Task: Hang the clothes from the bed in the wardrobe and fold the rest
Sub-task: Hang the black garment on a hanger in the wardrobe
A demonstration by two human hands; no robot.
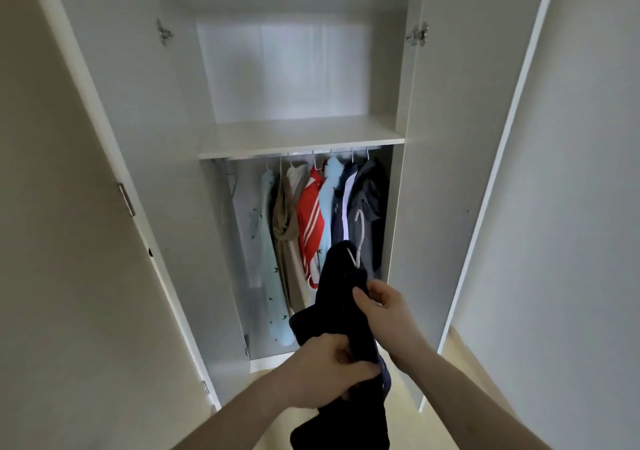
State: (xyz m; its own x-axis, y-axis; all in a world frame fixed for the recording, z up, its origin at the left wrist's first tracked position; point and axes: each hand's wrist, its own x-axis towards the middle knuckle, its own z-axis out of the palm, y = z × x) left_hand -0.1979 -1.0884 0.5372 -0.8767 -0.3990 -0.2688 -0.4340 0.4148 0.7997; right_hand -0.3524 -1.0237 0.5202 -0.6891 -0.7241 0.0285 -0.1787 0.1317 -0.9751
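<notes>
Both hands pinch the dark garment point(341, 314): left hand point(329, 366) lowest, right hand point(381, 306) nearer the hanger hook point(358, 238) (pointing upward), rail point(311, 153) above.

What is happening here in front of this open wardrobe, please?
A person stands at the open wardrobe and holds a dark garment that is on a white hanger. The left hand grips the cloth lower down, and the right hand pinches it near the hanger's hook. The garment is not yet on the rail. Several clothes already hang there, among them a red jacket with white stripes. The shelf above the rail shows nothing on it.
</notes>
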